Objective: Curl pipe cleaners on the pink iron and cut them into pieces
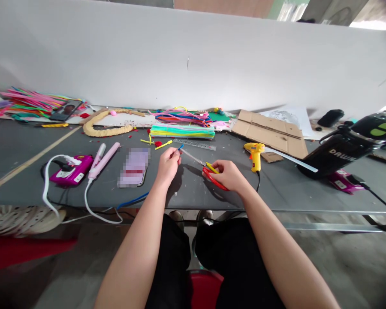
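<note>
Right at the centre, just above the desk (276,193), a small blue piece (180,147) sits pinched in the left hand (169,167), fingers closed tight on its end! The right hand (227,174) has its fingers wrapped around the handles of the scissors (209,174), blades pointing straight at the blue. Touching or just short? Can't tell, nor whether a cut has gone through; this looks like mid-job, with piece and tool both in hand and nothing set down as finished. Just beyond, yellow strips (164,145) lie loose by a red tuft (158,144), seemingly not joined into anything whole. Behind them, a teal-and-yellow bundle (182,132) looks largely unused. Off to the right, the yellow glue gun (255,156) rests unheld!
</note>
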A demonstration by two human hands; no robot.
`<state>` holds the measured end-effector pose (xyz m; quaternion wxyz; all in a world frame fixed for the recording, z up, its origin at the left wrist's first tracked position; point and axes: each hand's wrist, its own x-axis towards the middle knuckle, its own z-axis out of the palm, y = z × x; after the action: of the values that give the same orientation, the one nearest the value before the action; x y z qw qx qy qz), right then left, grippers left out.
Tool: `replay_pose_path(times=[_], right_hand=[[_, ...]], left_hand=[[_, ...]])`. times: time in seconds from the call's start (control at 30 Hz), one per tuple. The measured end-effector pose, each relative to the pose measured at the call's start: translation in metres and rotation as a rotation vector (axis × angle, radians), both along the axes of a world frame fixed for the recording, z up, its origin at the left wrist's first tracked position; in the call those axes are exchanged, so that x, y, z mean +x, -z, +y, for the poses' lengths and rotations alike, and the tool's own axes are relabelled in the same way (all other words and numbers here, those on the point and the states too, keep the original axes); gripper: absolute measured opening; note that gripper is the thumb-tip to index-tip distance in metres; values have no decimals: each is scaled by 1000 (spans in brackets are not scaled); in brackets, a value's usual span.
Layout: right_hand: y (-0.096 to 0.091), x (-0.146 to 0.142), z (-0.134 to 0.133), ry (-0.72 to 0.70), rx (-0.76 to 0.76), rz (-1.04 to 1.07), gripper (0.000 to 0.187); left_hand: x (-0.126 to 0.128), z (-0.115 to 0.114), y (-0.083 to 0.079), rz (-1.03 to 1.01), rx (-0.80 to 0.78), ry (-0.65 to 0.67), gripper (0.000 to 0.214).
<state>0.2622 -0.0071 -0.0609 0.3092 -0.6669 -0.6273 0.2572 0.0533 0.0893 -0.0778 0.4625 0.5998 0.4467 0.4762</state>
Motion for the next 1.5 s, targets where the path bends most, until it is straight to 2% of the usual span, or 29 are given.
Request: replay_pose_path(times=[0.4,0.6,0.7,0.87,1.13,1.3,1.5], right_hand=[[-3,-3,0,-17,-2,22,46],[-14,-5,1,-77,-1,-41,42],[-24,-6,5,-120,-119,-31,42],[-37,-7,17,-173,-335,59,46],[-41,-9,24,-182,-379,93,45],[-37,-10,22,-150,-375,118,43],[-28,-8,19,-144,-354,108,50]], left_hand=[[3,-1,-1,14,-43,47,20],[3,-2,-3,18,-46,45,18],[2,1,0,68,-37,20,19],[-1,6,5,279,-27,-63,21],[0,8,-1,496,-45,-104,22],[-1,9,0,461,-84,-75,19],[-4,10,7,315,-57,-87,19]])
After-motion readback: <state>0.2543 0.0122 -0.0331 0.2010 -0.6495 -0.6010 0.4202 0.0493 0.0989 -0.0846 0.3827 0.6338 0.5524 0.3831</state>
